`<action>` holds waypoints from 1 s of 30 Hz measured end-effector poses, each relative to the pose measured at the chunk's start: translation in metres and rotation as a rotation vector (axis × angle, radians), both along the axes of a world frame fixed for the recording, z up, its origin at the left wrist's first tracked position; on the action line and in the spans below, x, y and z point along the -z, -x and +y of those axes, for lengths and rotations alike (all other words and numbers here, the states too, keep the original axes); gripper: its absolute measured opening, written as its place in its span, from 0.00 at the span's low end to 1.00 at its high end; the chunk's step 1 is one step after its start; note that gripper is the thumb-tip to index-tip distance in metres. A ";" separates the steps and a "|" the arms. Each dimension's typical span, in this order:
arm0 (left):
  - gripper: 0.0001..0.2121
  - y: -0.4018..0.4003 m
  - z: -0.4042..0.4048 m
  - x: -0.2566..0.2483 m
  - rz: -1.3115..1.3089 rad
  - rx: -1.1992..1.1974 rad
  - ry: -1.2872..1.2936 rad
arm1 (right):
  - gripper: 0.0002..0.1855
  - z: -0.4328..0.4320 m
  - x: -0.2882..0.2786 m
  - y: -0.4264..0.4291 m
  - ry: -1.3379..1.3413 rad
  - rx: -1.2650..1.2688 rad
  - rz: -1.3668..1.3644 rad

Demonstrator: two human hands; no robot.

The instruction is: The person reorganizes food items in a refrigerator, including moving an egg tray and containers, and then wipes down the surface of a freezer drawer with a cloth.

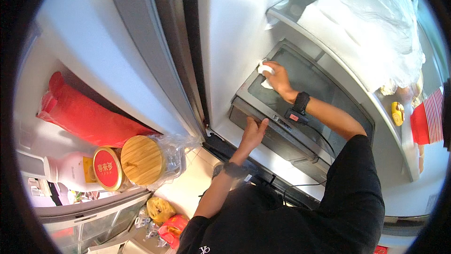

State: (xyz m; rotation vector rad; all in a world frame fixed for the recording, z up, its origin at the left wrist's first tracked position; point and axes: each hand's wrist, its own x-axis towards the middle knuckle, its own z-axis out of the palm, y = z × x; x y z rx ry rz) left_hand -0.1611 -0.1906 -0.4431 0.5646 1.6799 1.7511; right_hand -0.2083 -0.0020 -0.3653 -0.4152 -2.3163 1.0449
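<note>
My right hand [280, 79] holds a crumpled white cloth or tissue [266, 71] against the grey-framed glass cover [299, 67] over the fridge drawers, near its left edge. My left hand [253, 132] rests against the front of the left drawer [239, 113], just below its lip. Its thumb and a finger are apart, and the other fingers are partly hidden. Both wrists wear black bands. A small black device [296, 117] with a cable lies over the cover by my right wrist.
A fridge shelf [380, 113] above holds plastic bags [380, 35] and a red striped cup [426, 118]. At left, the open door's shelves carry a red package [91, 113], a jar with a wooden lid [142, 160], a red-lidded tin [107, 169] and a pale bottle [72, 171]. Bagged items [172, 231] sit lower down.
</note>
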 end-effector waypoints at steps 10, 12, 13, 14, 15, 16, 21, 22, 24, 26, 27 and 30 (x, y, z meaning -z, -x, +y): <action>0.18 0.001 -0.008 -0.013 -0.045 0.032 -0.028 | 0.16 -0.030 -0.015 -0.014 -0.218 -0.482 -0.094; 0.18 0.003 -0.006 -0.008 0.001 0.022 -0.051 | 0.16 -0.024 -0.017 -0.015 -0.044 -0.421 -0.148; 0.18 0.004 -0.004 -0.003 0.003 0.028 -0.037 | 0.16 -0.021 -0.019 -0.014 0.041 -0.392 -0.171; 0.19 0.005 -0.004 0.002 0.005 0.031 -0.022 | 0.16 -0.016 -0.021 -0.014 0.152 -0.289 -0.161; 0.19 0.005 -0.003 0.005 0.005 0.031 -0.012 | 0.16 -0.009 -0.027 -0.012 0.262 -0.158 -0.185; 0.19 0.005 -0.004 0.002 0.002 0.007 -0.036 | 0.17 0.000 -0.034 -0.006 0.308 -0.050 -0.232; 0.19 0.004 -0.003 0.002 0.028 0.042 -0.044 | 0.20 0.111 -0.007 0.046 0.310 0.230 0.120; 0.20 0.004 -0.006 0.001 0.019 0.033 -0.031 | 0.22 0.116 -0.009 0.053 0.313 0.246 0.052; 0.22 0.002 -0.007 -0.003 0.004 0.044 -0.009 | 0.21 0.136 0.003 0.070 0.027 0.313 -0.013; 0.24 -0.001 0.007 0.025 0.109 0.044 -0.050 | 0.19 0.185 0.030 0.070 -0.283 0.369 -0.095; 0.25 -0.002 0.013 0.036 0.159 0.054 -0.070 | 0.18 0.211 0.042 0.061 -0.450 0.386 -0.140; 0.26 0.004 -0.007 0.013 0.015 0.084 0.070 | 0.16 0.130 0.003 0.071 0.099 0.234 -0.295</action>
